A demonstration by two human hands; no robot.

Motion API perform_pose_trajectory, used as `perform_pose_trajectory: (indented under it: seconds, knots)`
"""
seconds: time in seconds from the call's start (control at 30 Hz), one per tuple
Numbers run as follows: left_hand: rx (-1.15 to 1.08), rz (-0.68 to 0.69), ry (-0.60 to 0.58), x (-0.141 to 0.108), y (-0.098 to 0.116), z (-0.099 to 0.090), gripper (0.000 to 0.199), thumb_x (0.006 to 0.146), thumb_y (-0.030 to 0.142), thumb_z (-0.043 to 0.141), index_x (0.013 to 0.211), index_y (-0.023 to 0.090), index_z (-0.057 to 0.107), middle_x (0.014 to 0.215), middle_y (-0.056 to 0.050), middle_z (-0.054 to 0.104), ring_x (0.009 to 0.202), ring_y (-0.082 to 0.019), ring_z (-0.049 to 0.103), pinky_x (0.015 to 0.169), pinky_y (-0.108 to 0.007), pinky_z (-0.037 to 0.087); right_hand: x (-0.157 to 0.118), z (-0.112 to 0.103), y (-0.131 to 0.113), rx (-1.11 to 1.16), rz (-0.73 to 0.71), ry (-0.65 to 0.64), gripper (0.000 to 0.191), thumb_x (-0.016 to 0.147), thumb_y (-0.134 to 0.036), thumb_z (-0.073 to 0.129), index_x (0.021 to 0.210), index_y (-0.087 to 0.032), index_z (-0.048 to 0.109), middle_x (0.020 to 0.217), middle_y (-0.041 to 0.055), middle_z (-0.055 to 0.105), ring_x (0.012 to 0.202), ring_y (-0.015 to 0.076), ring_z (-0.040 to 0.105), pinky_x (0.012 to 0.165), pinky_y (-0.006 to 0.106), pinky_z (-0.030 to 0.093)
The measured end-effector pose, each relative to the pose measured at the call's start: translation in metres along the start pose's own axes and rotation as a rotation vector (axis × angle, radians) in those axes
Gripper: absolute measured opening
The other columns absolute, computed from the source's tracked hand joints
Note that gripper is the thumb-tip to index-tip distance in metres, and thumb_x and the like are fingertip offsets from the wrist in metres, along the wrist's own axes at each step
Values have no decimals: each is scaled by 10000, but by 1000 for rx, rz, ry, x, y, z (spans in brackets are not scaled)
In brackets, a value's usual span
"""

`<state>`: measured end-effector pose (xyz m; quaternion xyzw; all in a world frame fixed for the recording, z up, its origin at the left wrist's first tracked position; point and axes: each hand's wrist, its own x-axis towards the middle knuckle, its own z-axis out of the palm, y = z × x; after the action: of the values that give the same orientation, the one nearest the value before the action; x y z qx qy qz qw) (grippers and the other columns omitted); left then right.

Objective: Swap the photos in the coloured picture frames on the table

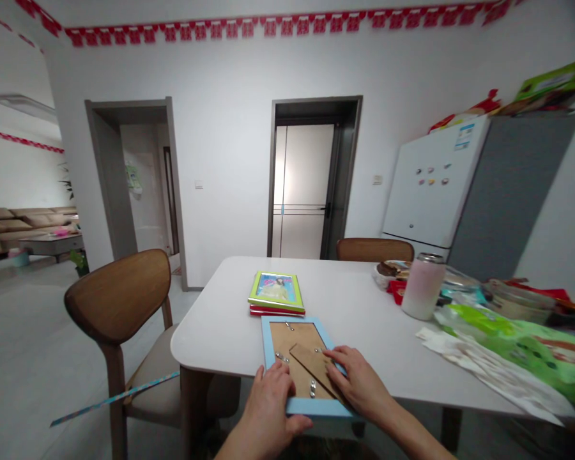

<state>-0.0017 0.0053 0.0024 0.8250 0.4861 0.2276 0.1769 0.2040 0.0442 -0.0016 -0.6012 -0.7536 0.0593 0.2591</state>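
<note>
A light blue picture frame (268, 338) lies face down at the table's front edge, its brown backing board (294, 338) and metal clips showing. A brown stand leg slants across the backing. My left hand (268, 402) grips the frame's lower left corner, thumb along the bottom edge and fingers over the left side. My right hand (359, 380) rests on the right side, its curled fingers at a clip and the stand leg; whether it pinches anything is hidden. Just beyond lies a green frame (276, 291) on top of a red frame (268, 311).
On the white table (220, 319), a pink and white bottle (422, 287), a green package (517, 348), white tissues (479, 364) and containers stand at the right. A wooden chair (124, 294) is at the left, another (376, 249) behind the table.
</note>
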Motion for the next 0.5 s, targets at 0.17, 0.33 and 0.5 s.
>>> perform_pose_trajectory:
  seconds: [0.17, 0.33, 0.5]
  knots:
    - [-13, 14, -7, 0, -2, 0, 321, 604, 308, 649, 864, 190, 503, 1193, -56, 458, 1149, -199, 337, 984, -354, 199, 29, 4, 7, -143, 46, -13, 294, 737, -226, 390, 847, -174, 658, 819, 75, 584, 810, 166, 515, 753, 242, 361]
    - [10, 19, 10, 0, -1, -3, 339, 582, 319, 668, 848, 186, 505, 1131, -50, 497, 1082, -200, 400, 952, -315, 247, 41, 4, 5, -180, 54, -40, 270, 718, -195, 408, 784, -200, 670, 794, 59, 583, 769, 153, 521, 694, 226, 362]
    - [43, -8, 47, -1, 4, -5, 403, 584, 356, 654, 919, 194, 498, 1070, -32, 529, 994, -208, 456, 872, -303, 317, 38, 6, 5, -151, -30, -42, 265, 704, -168, 409, 708, -162, 674, 785, 70, 562, 766, 148, 508, 725, 225, 356]
